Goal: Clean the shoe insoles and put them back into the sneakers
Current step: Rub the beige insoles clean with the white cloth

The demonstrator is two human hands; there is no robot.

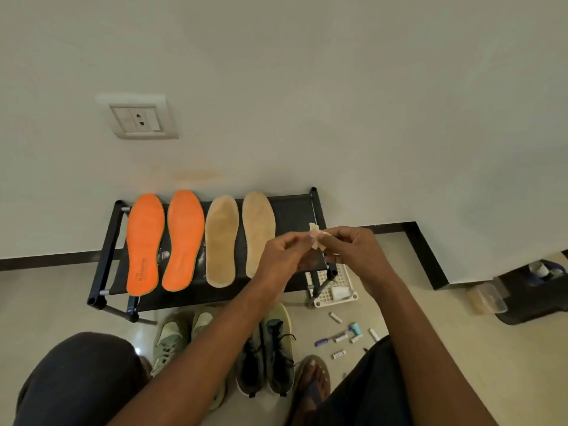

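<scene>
Low black rack against the wall, bearing four insoles side by side: two orange insoles, two tan insoles. Below, on the floor, pale green sneakers and dark sneakers, empty. Seemingly still the cleaning step: left hand and right hand both pinching a small crumpled wipe between curled fingertips. Next, probably unfolding it, then wiping an insole.
</scene>
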